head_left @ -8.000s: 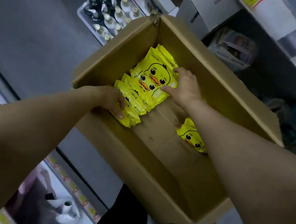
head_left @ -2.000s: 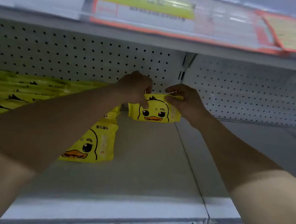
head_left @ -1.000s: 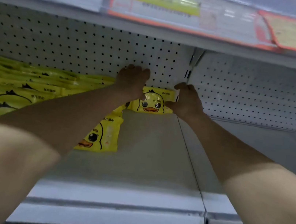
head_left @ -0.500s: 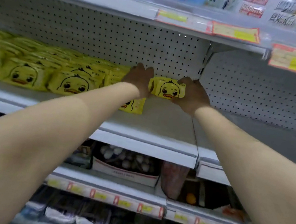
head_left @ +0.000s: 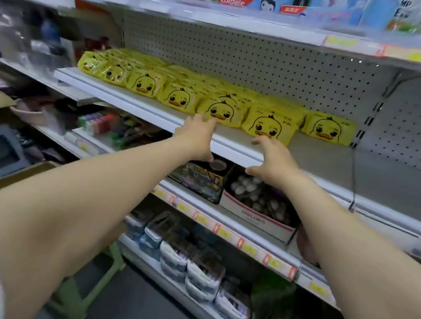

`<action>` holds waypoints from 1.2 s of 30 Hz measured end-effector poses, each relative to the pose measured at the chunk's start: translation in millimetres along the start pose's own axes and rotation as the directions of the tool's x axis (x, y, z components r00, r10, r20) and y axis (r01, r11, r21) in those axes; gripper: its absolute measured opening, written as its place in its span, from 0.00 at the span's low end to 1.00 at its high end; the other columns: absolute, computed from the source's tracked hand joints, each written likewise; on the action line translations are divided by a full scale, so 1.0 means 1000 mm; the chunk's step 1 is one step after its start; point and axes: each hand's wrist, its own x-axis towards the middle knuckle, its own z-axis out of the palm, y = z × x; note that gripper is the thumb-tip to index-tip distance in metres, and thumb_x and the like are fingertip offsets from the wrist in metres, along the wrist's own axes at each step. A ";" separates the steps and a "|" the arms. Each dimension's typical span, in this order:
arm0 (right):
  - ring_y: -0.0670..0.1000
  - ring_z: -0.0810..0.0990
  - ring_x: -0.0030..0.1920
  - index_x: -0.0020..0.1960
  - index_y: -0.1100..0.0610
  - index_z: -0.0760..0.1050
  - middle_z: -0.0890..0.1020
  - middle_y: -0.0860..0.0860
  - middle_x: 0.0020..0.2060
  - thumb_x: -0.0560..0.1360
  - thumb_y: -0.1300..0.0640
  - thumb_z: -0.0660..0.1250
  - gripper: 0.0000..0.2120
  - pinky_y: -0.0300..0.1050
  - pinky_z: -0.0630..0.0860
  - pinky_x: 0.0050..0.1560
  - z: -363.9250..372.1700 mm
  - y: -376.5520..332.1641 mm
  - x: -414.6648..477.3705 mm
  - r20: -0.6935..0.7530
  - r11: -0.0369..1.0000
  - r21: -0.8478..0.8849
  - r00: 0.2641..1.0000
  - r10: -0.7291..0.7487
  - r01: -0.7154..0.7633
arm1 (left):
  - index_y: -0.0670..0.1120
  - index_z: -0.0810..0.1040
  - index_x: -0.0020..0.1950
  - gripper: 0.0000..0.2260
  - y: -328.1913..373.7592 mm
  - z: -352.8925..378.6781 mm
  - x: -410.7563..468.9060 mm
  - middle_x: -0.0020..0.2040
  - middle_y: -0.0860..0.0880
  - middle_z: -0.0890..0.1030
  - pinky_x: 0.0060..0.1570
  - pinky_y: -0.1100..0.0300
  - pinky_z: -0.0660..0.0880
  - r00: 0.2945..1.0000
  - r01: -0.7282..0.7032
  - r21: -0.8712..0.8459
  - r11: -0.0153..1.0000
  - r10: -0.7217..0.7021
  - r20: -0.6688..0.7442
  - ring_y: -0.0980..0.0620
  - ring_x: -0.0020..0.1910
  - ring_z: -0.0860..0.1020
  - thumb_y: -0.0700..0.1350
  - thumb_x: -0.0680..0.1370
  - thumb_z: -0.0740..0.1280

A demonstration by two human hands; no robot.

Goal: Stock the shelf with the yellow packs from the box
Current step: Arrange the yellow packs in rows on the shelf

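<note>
- Left hand, right hand: empty, fingers spread, centre frame at shelf edge.
- Yellow duck packs: rowed on shelf, centre to upper left, near fingertips.

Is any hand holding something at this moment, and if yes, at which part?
Nothing is held. The left hand and the right hand are both open and empty, in front of the shelf of yellow packs.

Fingertips of the left hand cover the lower edge of one front yellow pack; the rear packs show only their tops. The cardboard box lies mostly hidden behind the left forearm; print on the price tags is too blurred to read
</note>
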 end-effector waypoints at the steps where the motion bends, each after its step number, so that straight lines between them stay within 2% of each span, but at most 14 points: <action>1: 0.58 0.70 0.68 0.72 0.49 0.66 0.69 0.54 0.70 0.70 0.52 0.77 0.35 0.54 0.71 0.63 0.005 -0.008 -0.001 0.012 1.000 -0.001 1.000 -0.009 0.009 | 0.49 0.65 0.70 0.35 -0.009 0.000 -0.008 0.69 0.42 0.64 0.59 0.44 0.72 1.000 0.014 0.004 1.000 -0.014 -0.001 0.39 0.69 0.63 0.51 0.69 0.77; 5: 0.58 0.71 0.66 0.72 0.47 0.65 0.69 0.54 0.69 0.70 0.51 0.77 0.35 0.53 0.74 0.58 0.025 -0.040 0.000 0.065 0.999 -0.003 0.997 -0.051 0.052 | 0.49 0.65 0.71 0.33 -0.044 0.003 -0.033 0.68 0.43 0.65 0.58 0.44 0.73 0.997 0.073 0.007 0.997 -0.073 0.026 0.40 0.68 0.64 0.51 0.70 0.77; 12: 0.56 0.75 0.62 0.71 0.47 0.67 0.73 0.52 0.65 0.70 0.51 0.77 0.33 0.53 0.77 0.57 0.076 -0.114 0.017 0.141 0.983 -0.005 0.973 -0.182 0.185 | 0.53 0.64 0.72 0.34 -0.126 0.011 -0.069 0.68 0.42 0.65 0.62 0.39 0.69 0.983 0.182 0.053 0.982 -0.183 0.016 0.38 0.69 0.62 0.50 0.70 0.76; 17: 0.56 0.75 0.59 0.70 0.47 0.69 0.73 0.53 0.61 0.70 0.48 0.76 0.32 0.52 0.76 0.57 0.126 -0.194 0.043 0.220 0.942 -0.005 0.919 -0.326 0.336 | 0.54 0.67 0.70 0.31 -0.220 0.013 -0.082 0.67 0.43 0.66 0.59 0.42 0.70 0.948 0.314 0.080 0.946 -0.317 0.031 0.39 0.67 0.65 0.52 0.70 0.75; 25: 0.56 0.75 0.61 0.67 0.49 0.72 0.74 0.54 0.61 0.71 0.48 0.75 0.27 0.51 0.74 0.58 0.250 -0.329 0.126 0.355 0.901 0.009 0.841 -0.408 0.433 | 0.55 0.67 0.71 0.30 -0.409 0.039 -0.051 0.69 0.43 0.68 0.65 0.40 0.66 0.900 0.421 0.070 0.905 -0.426 0.090 0.38 0.69 0.64 0.50 0.72 0.74; 28: 0.56 0.74 0.63 0.65 0.51 0.75 0.77 0.54 0.61 0.70 0.51 0.75 0.25 0.50 0.74 0.59 0.318 -0.373 0.166 0.426 0.908 0.011 0.820 -0.383 0.418 | 0.57 0.68 0.71 0.32 -0.496 0.067 -0.028 0.67 0.44 0.70 0.64 0.42 0.67 0.894 0.414 0.092 0.906 -0.423 0.146 0.39 0.67 0.67 0.54 0.70 0.75; 30: 0.57 0.74 0.64 0.66 0.51 0.74 0.76 0.55 0.62 0.69 0.49 0.76 0.27 0.51 0.73 0.61 0.368 -0.400 0.186 0.509 0.930 0.017 0.798 -0.323 0.366 | 0.57 0.68 0.71 0.34 -0.554 0.089 -0.020 0.68 0.44 0.71 0.63 0.44 0.68 0.878 0.403 0.100 0.910 -0.415 0.239 0.39 0.67 0.68 0.57 0.68 0.77; 33: 0.57 0.75 0.64 0.66 0.51 0.75 0.77 0.54 0.64 0.68 0.47 0.77 0.28 0.51 0.74 0.62 0.432 -0.429 0.203 0.616 0.958 0.026 0.750 -0.241 0.287 | 0.55 0.67 0.72 0.35 -0.631 0.119 -0.013 0.67 0.43 0.71 0.63 0.46 0.70 0.803 0.436 0.079 0.896 -0.427 0.416 0.39 0.67 0.69 0.57 0.68 0.77; 36: 0.57 0.76 0.63 0.65 0.51 0.76 0.78 0.55 0.62 0.69 0.48 0.77 0.26 0.51 0.74 0.61 0.488 -0.443 0.214 0.679 0.976 0.035 0.711 -0.182 0.216 | 0.55 0.69 0.71 0.35 -0.695 0.152 -0.005 0.67 0.46 0.74 0.63 0.47 0.73 0.739 0.445 0.047 0.894 -0.396 0.545 0.43 0.65 0.73 0.57 0.67 0.78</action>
